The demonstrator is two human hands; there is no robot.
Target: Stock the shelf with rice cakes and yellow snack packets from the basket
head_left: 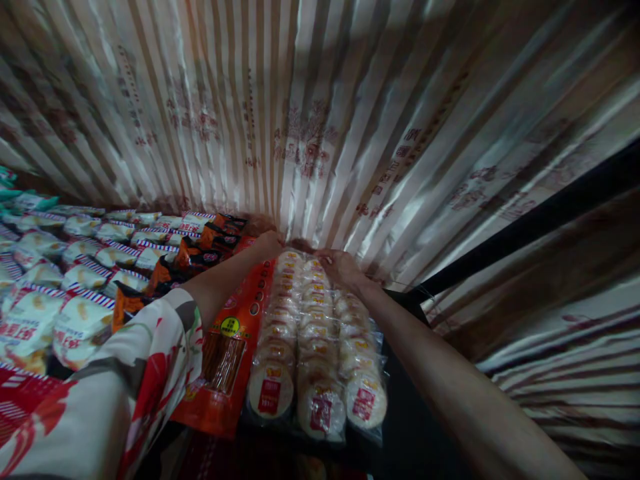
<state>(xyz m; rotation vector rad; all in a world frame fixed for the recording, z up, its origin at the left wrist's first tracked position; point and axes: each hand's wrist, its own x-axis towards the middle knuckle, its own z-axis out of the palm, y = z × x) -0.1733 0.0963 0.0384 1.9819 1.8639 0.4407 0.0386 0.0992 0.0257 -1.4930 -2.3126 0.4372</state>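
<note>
A long clear bag of round white rice crackers [313, 340] lies in front of me, with three rows of discs running away from me. My left hand [267, 244] rests on the bag's far left end with fingers curled over it. My right hand [343, 265] grips the far right end, fingers closed on the plastic. An orange snack bag [231, 347] lies just left of the crackers, under my left forearm.
Rows of white puffed-snack bags [80, 280] with red and blue trim fill the left side. Dark orange packets [185, 257] lie between them and the orange bag. A striped shiny curtain [320, 120] hangs close behind. A dark bar [525, 223] crosses at the right.
</note>
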